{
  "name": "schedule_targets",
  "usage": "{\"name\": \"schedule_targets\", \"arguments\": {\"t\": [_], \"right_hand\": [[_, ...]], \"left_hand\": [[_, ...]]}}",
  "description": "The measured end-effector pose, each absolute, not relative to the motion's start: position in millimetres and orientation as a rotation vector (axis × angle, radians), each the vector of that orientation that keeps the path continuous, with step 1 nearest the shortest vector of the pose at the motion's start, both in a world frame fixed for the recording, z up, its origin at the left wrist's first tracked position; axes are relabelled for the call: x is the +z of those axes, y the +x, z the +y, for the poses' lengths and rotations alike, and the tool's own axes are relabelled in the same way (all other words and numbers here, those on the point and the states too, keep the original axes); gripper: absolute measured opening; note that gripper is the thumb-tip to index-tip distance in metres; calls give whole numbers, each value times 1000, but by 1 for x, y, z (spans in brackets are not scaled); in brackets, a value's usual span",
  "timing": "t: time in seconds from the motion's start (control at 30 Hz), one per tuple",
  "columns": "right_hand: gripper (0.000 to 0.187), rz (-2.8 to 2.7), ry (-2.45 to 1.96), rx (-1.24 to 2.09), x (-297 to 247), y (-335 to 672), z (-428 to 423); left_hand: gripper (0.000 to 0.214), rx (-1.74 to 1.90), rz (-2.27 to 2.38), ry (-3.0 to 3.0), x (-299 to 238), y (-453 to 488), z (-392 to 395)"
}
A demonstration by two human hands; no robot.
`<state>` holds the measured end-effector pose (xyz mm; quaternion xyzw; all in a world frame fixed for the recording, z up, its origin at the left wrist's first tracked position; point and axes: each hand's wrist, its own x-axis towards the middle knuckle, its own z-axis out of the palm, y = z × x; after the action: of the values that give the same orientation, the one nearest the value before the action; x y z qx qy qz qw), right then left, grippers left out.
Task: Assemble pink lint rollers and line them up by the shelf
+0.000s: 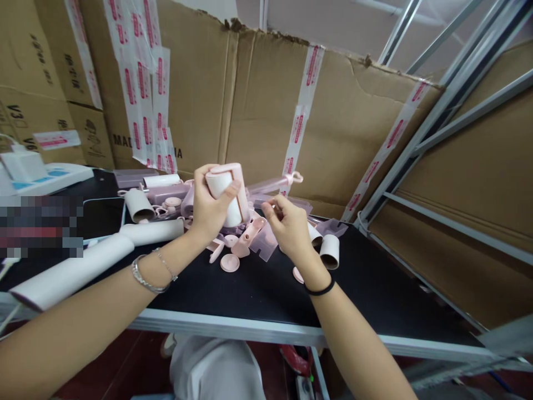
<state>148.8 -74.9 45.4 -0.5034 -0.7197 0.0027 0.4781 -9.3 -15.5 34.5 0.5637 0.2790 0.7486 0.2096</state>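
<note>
My left hand [210, 208] is closed around a white paper roll with a pink frame [229, 191], a lint-roller head, held upright above the black table [258, 289]. My right hand [289, 225] is just to its right, fingers curled in a pinch; what they hold is too small to make out. Beneath both hands lies a heap of pink plastic parts [239, 241]: round caps, handles and clear covers. A pink handle [277, 182] sticks out behind the hands.
White paper rolls [331, 250] lie right of my right hand, and long white tubes [83, 266] lie at the left. Cardboard boxes [233, 105] wall the back. A metal rack [437, 111] stands at the right. A white device [37, 175] sits at the far left.
</note>
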Motion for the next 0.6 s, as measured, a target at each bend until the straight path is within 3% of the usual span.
{"name": "schedule_targets", "arguments": {"t": [0.2,0.37,0.47,0.6], "right_hand": [[39,-1865,-1148,558,37,138,-75],[38,-1294,-912,855,36,143,-62],[36,-1162,-796,771,42,150,-58],[41,-1180,-795,207,51,165,-59]], "left_hand": [[46,1809,406,1116,35,0,-16],[48,1589,348,1386,35,2,-24],[50,1489,589,1492,28,4,-23],[48,1429,943,1465,20,3,-18]]}}
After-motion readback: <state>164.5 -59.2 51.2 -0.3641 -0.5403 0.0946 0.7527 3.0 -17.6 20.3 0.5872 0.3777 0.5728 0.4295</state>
